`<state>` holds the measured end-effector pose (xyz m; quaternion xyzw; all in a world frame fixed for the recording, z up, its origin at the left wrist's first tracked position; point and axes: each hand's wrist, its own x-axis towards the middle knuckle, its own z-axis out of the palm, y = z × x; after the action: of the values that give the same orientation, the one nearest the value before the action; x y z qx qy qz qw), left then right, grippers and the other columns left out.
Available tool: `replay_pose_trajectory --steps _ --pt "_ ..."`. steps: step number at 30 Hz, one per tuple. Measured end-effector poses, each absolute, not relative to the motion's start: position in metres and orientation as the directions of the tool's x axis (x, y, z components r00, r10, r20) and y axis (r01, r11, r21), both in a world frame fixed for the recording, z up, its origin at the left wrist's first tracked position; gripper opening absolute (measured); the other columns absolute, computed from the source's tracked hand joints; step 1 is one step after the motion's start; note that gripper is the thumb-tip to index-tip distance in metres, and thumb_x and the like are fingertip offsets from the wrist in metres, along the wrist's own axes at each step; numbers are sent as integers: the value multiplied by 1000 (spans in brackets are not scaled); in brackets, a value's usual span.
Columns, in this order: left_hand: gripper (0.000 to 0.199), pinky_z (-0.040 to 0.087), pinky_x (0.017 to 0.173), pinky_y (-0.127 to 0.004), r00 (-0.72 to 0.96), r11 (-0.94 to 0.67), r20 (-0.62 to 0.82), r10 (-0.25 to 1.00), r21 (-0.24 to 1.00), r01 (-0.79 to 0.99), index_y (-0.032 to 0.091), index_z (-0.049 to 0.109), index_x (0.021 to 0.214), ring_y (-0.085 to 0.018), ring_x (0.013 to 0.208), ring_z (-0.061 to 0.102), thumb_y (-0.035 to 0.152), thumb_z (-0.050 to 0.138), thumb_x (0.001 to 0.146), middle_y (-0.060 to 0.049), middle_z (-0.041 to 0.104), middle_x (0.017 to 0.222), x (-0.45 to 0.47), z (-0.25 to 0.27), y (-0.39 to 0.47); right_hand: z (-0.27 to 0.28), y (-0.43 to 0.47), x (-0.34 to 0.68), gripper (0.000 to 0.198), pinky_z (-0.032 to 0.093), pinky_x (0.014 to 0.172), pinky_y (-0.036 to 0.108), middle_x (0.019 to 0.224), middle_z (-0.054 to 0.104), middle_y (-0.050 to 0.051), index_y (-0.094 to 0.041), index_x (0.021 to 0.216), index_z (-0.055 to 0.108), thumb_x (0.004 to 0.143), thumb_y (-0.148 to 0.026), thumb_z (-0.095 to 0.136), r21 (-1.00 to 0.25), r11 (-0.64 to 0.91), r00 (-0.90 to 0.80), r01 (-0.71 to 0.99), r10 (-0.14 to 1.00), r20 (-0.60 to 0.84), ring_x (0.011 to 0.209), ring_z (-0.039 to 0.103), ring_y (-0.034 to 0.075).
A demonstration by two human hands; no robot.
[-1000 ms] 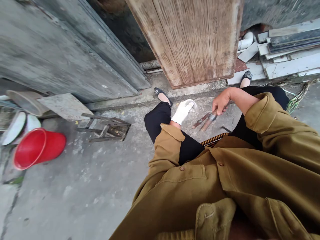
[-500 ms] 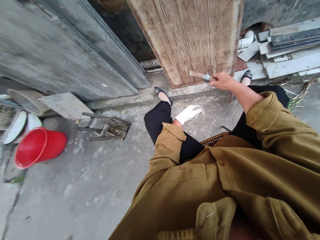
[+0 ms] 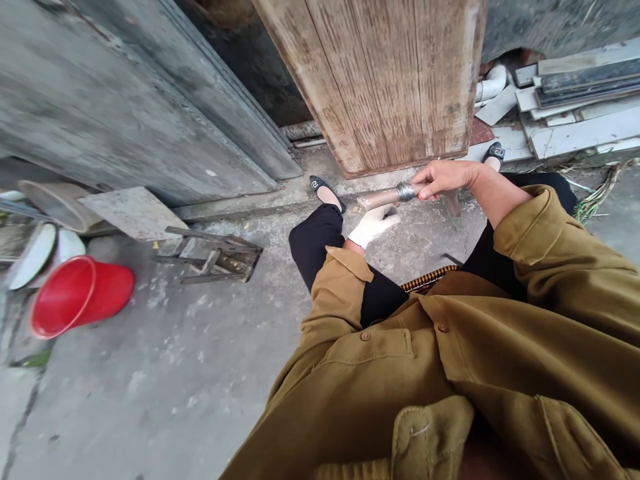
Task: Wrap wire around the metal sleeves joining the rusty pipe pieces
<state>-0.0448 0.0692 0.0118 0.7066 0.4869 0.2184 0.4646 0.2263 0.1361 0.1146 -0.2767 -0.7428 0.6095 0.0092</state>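
Observation:
My right hand [image 3: 440, 179] is bare and wrapped round a wooden stick [image 3: 379, 200]. Silvery wire [image 3: 405, 192] is wound in a band round the stick just ahead of my fingers. The stick's pale, rough end points left and lies close above my left hand [image 3: 374, 224]; whether they touch I cannot tell. A white glove covers my left hand, which is beside my knee with its fingers loosely bent and a gap at the thumb. I see nothing held in it. Below my right hand a short brownish piece [image 3: 453, 203] shows, partly hidden.
A worn plank panel [image 3: 380, 87] stands in front of me beside a grey wall [image 3: 125, 107]. To the left are a red bucket [image 3: 65, 293], a small wooden stool [image 3: 220, 257] on its side and a pale board [image 3: 133, 212]. Stacked boards [image 3: 585, 93] lie at right.
My right hand has come down and slightly left with the stick, whose end has dropped from in front of the panel to near my gloved hand. My left fingers have bent a little more.

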Motion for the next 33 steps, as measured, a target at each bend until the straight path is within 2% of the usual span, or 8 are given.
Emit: replay_pose_trajectory --steps 4,8,13,16,21,26,29,33 --pt "42 45 116 -41 407 -205 -163 899 663 720 24 71 130 -28 129 62 26 64 88 -7 69 134 -49 9 71 106 140 225 51 38 63 23 72 59 -2 -14 95 69 83 -61 82 -982 102 -872 157 482 -90 63 49 7" --pt "65 48 117 -41 400 -171 -240 885 630 757 18 49 160 -29 131 66 20 55 96 -12 68 145 -47 -2 69 99 136 219 50 40 60 23 70 58 -1 -15 80 61 81 -59 84 -986 71 -835 150 543 -88 61 49 8" --pt "54 52 112 -41 354 -197 -239 904 503 842 13 60 150 -32 126 70 16 59 95 -16 72 138 -41 -2 67 94 143 212 34 44 59 25 71 57 2 -16 88 63 95 -48 73 -935 53 -432 352 895 -112 62 52 12" --pt "45 49 118 -40 413 -295 -123 902 522 800 15 69 138 -29 131 67 12 61 94 -13 73 138 -44 5 68 92 153 217 26 55 76 31 86 67 10 -13 102 69 100 -39 66 -746 17 -154 665 981 -115 82 66 20" --pt "47 47 121 -41 411 -340 8 912 577 743 14 70 138 -28 133 66 8 63 91 -12 73 139 -55 13 71 93 156 231 34 51 107 53 124 70 28 -3 121 73 97 -26 69 -162 48 -92 986 957 -277 127 66 40" --pt "36 51 112 -39 272 -212 -42 961 519 828 18 75 129 -29 123 70 18 63 95 -11 77 128 -62 21 72 97 149 238 20 51 105 54 100 76 20 -10 86 78 87 -29 83 -69 119 -137 991 818 -559 122 69 39" --pt "28 52 104 -38 244 -161 -124 962 463 871 20 78 121 -30 115 72 24 63 97 -11 79 118 -59 28 70 102 145 240 31 53 98 50 80 73 14 -12 64 69 84 -29 85 -27 121 -105 992 708 -699 109 72 34" --pt "23 53 96 -38 195 -105 -140 971 481 871 22 80 110 -32 108 72 37 67 97 -10 79 105 -54 30 70 103 139 238 37 51 90 45 74 69 12 -10 58 63 84 -25 86 74 229 -89 971 631 -771 97 72 30"
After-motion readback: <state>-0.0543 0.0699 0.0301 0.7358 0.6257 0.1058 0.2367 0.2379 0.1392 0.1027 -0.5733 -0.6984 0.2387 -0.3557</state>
